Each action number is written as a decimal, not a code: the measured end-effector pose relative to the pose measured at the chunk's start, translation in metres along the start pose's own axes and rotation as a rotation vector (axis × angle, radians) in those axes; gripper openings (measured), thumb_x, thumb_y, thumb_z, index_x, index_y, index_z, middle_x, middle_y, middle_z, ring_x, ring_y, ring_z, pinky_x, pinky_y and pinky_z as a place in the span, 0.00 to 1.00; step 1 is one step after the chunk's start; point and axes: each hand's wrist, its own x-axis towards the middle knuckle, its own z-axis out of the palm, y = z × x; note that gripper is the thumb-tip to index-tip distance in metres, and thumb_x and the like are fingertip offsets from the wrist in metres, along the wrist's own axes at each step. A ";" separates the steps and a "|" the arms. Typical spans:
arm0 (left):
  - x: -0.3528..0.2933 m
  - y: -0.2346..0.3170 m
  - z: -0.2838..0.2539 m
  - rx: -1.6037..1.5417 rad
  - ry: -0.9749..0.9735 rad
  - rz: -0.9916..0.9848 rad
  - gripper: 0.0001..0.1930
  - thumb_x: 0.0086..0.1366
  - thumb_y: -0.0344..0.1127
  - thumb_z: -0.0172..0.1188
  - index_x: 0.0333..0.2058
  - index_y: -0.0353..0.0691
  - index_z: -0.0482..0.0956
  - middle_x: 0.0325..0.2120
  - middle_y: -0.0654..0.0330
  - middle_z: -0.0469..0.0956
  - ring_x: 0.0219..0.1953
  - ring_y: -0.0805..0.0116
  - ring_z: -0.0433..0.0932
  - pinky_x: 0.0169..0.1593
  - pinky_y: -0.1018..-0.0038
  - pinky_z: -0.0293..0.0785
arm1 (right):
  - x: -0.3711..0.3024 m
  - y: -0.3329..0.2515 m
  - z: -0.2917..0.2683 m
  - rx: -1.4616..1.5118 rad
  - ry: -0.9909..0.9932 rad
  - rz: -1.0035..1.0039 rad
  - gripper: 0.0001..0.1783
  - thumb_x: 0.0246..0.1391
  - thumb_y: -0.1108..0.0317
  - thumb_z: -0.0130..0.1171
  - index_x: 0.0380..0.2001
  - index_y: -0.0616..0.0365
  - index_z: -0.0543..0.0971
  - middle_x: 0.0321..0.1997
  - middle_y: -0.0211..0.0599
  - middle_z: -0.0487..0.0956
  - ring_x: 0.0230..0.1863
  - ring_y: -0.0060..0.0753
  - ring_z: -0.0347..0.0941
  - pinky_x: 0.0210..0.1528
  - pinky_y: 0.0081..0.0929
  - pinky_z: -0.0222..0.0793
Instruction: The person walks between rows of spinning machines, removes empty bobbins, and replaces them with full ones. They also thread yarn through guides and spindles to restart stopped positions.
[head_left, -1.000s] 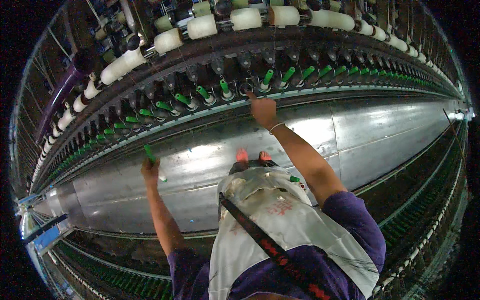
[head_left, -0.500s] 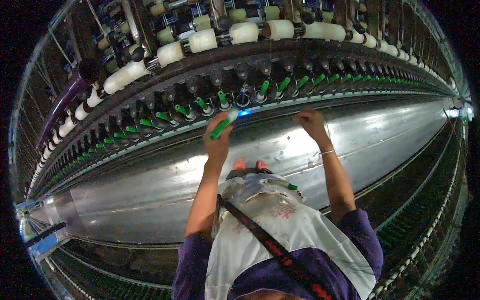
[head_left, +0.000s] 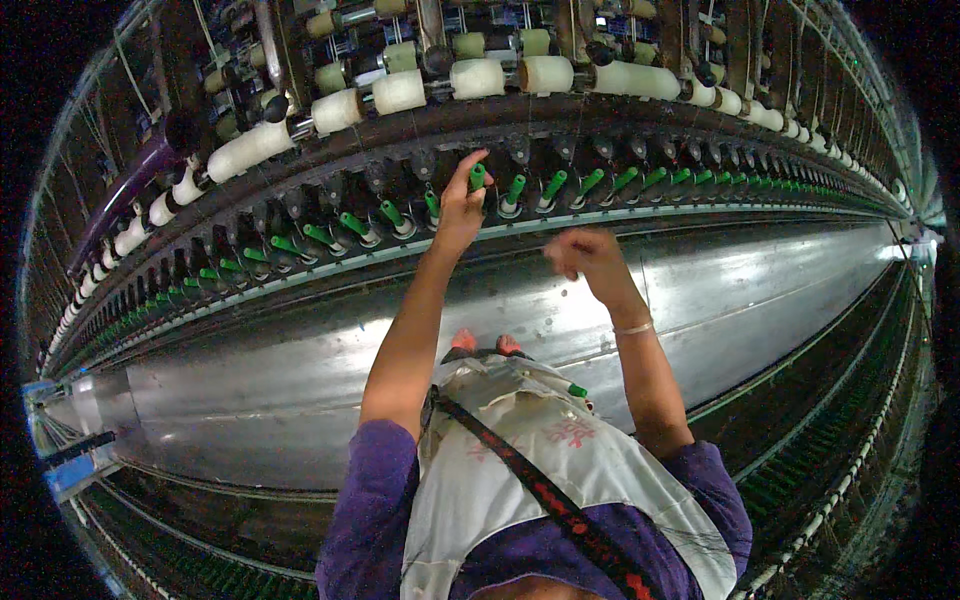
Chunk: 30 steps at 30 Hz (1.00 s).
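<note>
My left hand [head_left: 460, 212] reaches up to the row of spindles, its fingers closed round a green bobbin [head_left: 477, 177]. That bobbin stands nearly upright in line with the others; its lower end is hidden by the hand. On the right stands a neighbouring green bobbin [head_left: 515, 189], and on the left another bobbin [head_left: 432, 205] is partly covered by my wrist. My right hand [head_left: 588, 262] hovers apart from the row, over the metal floor, slightly blurred. Its fingers are curled together; whatever they may hold is too small to make out.
White rollers [head_left: 478, 78] run along the spinning frame above the bobbins. A pale rail [head_left: 350, 252] edges the row in front. My white apron [head_left: 520, 440] carries a green bobbin [head_left: 577, 391] at its pocket. Behind me lies another machine row [head_left: 800, 455].
My left hand has moved up and forward from the rail to the spindle row, turning the bobbin more upright. My right hand has shifted left and slightly down. The blue glow is no longer visible.
</note>
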 end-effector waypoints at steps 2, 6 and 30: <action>-0.003 -0.023 0.013 -0.027 0.037 -0.081 0.25 0.53 0.17 0.51 0.51 0.36 0.65 0.35 0.53 0.73 0.40 0.55 0.74 0.45 0.69 0.70 | 0.025 -0.032 0.016 0.089 0.005 -0.040 0.10 0.52 0.64 0.60 0.24 0.58 0.80 0.17 0.26 0.72 0.17 0.14 0.62 0.18 0.16 0.56; -0.018 -0.061 0.041 0.073 0.176 -0.095 0.34 0.48 0.12 0.51 0.56 0.34 0.54 0.39 0.49 0.72 0.42 0.54 0.73 0.47 0.68 0.69 | 0.071 -0.091 0.050 0.299 -0.086 -0.223 0.11 0.52 0.65 0.60 0.33 0.62 0.80 0.21 0.27 0.75 0.18 0.14 0.63 0.18 0.12 0.56; -0.189 -0.044 -0.015 0.652 -0.418 -0.236 0.23 0.54 0.22 0.53 0.51 0.44 0.70 0.49 0.48 0.72 0.51 0.50 0.71 0.55 0.62 0.65 | 0.073 -0.002 0.113 0.158 -0.285 -0.322 0.09 0.48 0.66 0.64 0.29 0.61 0.82 0.17 0.24 0.72 0.17 0.12 0.62 0.18 0.14 0.55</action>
